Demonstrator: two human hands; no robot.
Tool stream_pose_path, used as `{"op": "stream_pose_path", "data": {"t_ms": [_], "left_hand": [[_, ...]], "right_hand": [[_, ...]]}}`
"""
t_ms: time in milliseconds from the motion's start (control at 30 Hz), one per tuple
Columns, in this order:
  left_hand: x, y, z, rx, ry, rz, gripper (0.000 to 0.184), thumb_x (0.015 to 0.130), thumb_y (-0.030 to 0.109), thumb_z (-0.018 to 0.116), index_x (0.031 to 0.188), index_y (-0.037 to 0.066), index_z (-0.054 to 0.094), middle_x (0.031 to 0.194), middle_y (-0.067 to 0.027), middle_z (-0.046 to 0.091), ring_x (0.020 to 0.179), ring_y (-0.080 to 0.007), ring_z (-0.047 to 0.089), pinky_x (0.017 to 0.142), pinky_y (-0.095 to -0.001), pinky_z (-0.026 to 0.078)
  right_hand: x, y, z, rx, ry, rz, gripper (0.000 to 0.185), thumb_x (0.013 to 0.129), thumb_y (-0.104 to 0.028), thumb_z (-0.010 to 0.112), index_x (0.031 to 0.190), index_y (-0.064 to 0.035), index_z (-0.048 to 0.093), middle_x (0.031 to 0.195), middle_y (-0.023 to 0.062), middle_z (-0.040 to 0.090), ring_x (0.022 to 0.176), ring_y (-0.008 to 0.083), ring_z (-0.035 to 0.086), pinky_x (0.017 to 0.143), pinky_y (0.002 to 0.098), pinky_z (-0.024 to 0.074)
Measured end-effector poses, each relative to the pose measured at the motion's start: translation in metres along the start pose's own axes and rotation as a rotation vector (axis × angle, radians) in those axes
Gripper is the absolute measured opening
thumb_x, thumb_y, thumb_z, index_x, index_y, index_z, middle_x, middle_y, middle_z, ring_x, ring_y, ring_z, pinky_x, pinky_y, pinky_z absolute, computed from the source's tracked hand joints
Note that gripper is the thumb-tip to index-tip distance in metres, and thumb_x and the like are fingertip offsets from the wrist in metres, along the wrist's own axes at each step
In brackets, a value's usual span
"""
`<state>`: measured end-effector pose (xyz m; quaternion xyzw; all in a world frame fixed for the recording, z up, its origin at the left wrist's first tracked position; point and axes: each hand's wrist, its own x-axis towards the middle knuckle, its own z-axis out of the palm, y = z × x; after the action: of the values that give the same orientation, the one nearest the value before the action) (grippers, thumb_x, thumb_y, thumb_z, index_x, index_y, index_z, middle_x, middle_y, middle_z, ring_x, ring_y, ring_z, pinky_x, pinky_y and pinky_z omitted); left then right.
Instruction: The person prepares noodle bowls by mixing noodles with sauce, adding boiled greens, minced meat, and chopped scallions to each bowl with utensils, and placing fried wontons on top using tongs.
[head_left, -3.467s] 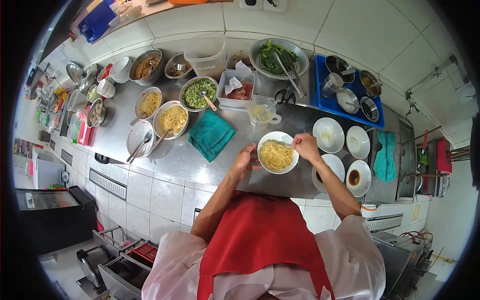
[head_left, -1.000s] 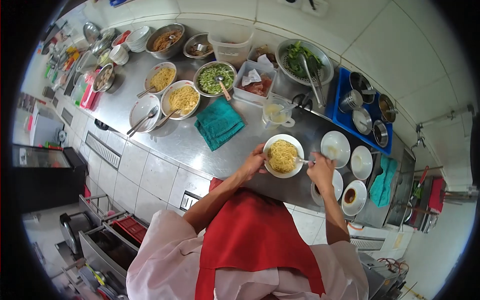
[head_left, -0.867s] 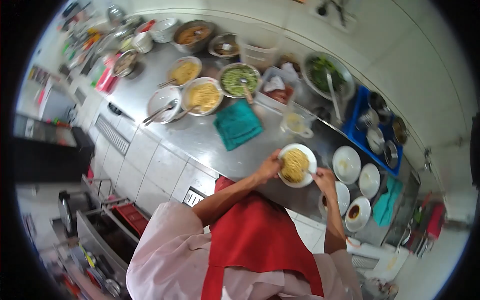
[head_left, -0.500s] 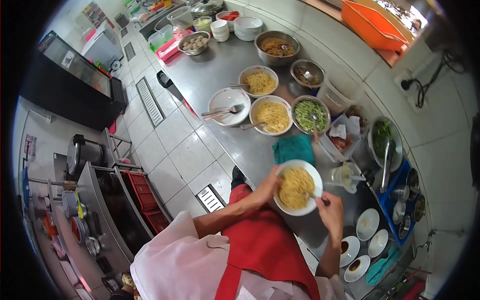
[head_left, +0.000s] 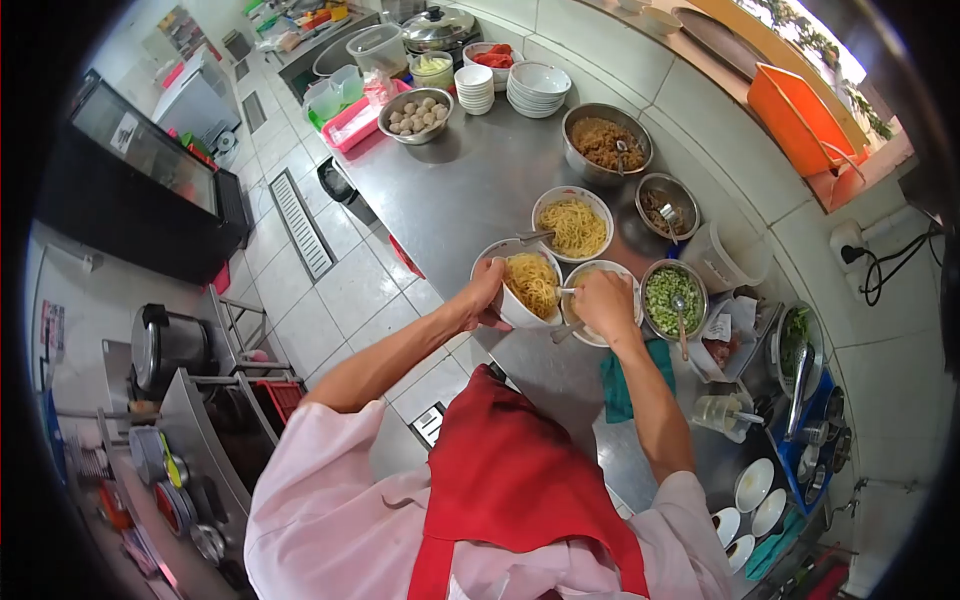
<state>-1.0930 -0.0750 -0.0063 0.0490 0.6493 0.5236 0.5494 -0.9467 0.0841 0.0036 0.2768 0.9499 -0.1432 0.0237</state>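
My left hand [head_left: 487, 292] grips the rim of a white bowl of noodles [head_left: 532, 284], tilted above the table's near edge. My right hand [head_left: 606, 303] is closed round the handle of a utensil whose other end reaches into these noodles. Beneath my right hand a second noodle bowl [head_left: 597, 335] is partly hidden. Just behind stands another bowl of noodles [head_left: 573, 225] with a utensil in it. To the right are a metal bowl of chopped greens [head_left: 672, 298] with a spoon and a folded green cloth [head_left: 636, 378], partly covered by my forearm.
Metal bowls of brown food [head_left: 603, 143] and meatballs [head_left: 417, 117] stand further back, near stacked white bowls [head_left: 538, 88]. At the right are a plastic jug [head_left: 716, 412], a blue tray [head_left: 797, 450] with metal containers, and several small white bowls [head_left: 753, 485].
My hands and the held noodle bowl have moved left along the table, from beside the small white bowls to the other noodle bowls. The view has turned left.
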Motion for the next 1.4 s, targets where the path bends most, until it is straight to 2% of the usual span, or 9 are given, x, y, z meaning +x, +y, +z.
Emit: {"op": "stream_pose_path", "data": {"t_ms": [100,267,400,533,700,1000,1233,1333,1400], "left_hand": [[0.001,0.020,-0.006,0.133,0.033,-0.103,0.050,0.088,0.039,0.035,0.130,0.013,0.028,0.120,-0.0164,0.049,0.089,-0.0311,0.064,0.058,-0.0426,0.060],[-0.010,0.038,-0.042,0.267,-0.097,-0.122,0.062,0.086,0.045,0.037,0.137,0.012,0.021,0.130,-0.0199,0.039,0.111,-0.0334,0.054,0.066,-0.0421,0.060],[-0.049,0.057,-0.070,0.321,-0.073,-0.046,0.064,0.085,0.045,0.038,0.139,0.013,0.024,0.132,-0.0177,0.040,0.111,-0.0343,0.053,0.070,-0.0417,0.058],[-0.071,0.049,-0.099,0.298,0.009,0.017,0.061,0.086,0.040,0.036,0.140,0.015,0.025,0.127,-0.0169,0.045,0.102,-0.0297,0.059,0.070,-0.0402,0.056],[-0.077,0.024,-0.115,0.130,0.085,0.083,0.059,0.085,0.040,0.035,0.140,0.019,0.028,0.135,-0.0119,0.041,0.114,-0.0255,0.054,0.071,-0.0398,0.055],[-0.050,0.018,-0.080,0.094,0.075,0.228,0.057,0.085,0.037,0.035,0.139,0.017,0.030,0.134,-0.0164,0.041,0.113,-0.0331,0.053,0.075,-0.0449,0.054],[-0.031,0.032,-0.053,0.064,0.039,0.282,0.054,0.086,0.031,0.036,0.138,0.016,0.032,0.132,-0.0176,0.041,0.112,-0.0322,0.053,0.071,-0.0443,0.056],[-0.026,0.030,-0.059,0.109,0.049,0.278,0.061,0.084,0.042,0.035,0.139,0.017,0.030,0.134,-0.0142,0.041,0.113,-0.0327,0.053,0.073,-0.0442,0.054],[-0.027,0.028,-0.067,0.086,0.069,0.293,0.057,0.085,0.038,0.035,0.138,0.016,0.031,0.131,-0.0155,0.043,0.111,-0.0320,0.054,0.072,-0.0436,0.055]], "right_hand": [[0.006,0.003,0.011,-0.054,0.158,-0.098,0.015,0.078,-0.014,0.059,0.073,-0.0033,0.069,0.082,0.0145,0.063,0.090,0.0317,0.058,0.088,0.0472,0.0344],[-0.003,-0.008,-0.003,-0.155,0.263,-0.078,0.012,0.070,-0.009,0.061,0.074,-0.0012,0.069,0.089,0.0135,0.061,0.095,0.0277,0.054,0.088,0.0458,0.0360],[-0.009,-0.017,0.005,-0.258,0.396,-0.135,0.012,0.071,-0.007,0.060,0.075,-0.0003,0.068,0.090,0.0108,0.059,0.095,0.0254,0.051,0.084,0.0430,0.0360],[-0.019,-0.025,0.004,-0.205,0.296,-0.218,0.011,0.070,-0.005,0.059,0.076,-0.0001,0.068,0.089,0.0096,0.058,0.093,0.0250,0.051,0.083,0.0419,0.0357],[-0.021,-0.024,-0.023,-0.222,0.228,-0.306,0.012,0.071,-0.006,0.059,0.078,-0.0018,0.068,0.089,0.0064,0.058,0.095,0.0231,0.051,0.083,0.0417,0.0360],[0.028,-0.036,-0.037,-0.322,0.278,-0.616,0.012,0.072,-0.013,0.060,0.073,-0.0059,0.069,0.088,0.0027,0.059,0.098,0.0201,0.051,0.091,0.0411,0.0352],[0.032,-0.078,-0.093,-0.528,0.244,-0.639,0.009,0.070,-0.013,0.062,0.067,-0.0093,0.070,0.089,0.0016,0.059,0.098,0.0201,0.051,0.089,0.0403,0.0352],[0.029,-0.073,-0.102,-0.499,0.315,-0.578,0.008,0.069,-0.012,0.063,0.068,-0.0103,0.070,0.089,0.0024,0.060,0.098,0.0206,0.051,0.088,0.0396,0.0354],[0.024,-0.057,-0.089,-0.433,0.233,-0.386,0.008,0.069,-0.012,0.063,0.068,-0.0108,0.070,0.086,0.0034,0.061,0.096,0.0216,0.053,0.087,0.0396,0.0358]]}}
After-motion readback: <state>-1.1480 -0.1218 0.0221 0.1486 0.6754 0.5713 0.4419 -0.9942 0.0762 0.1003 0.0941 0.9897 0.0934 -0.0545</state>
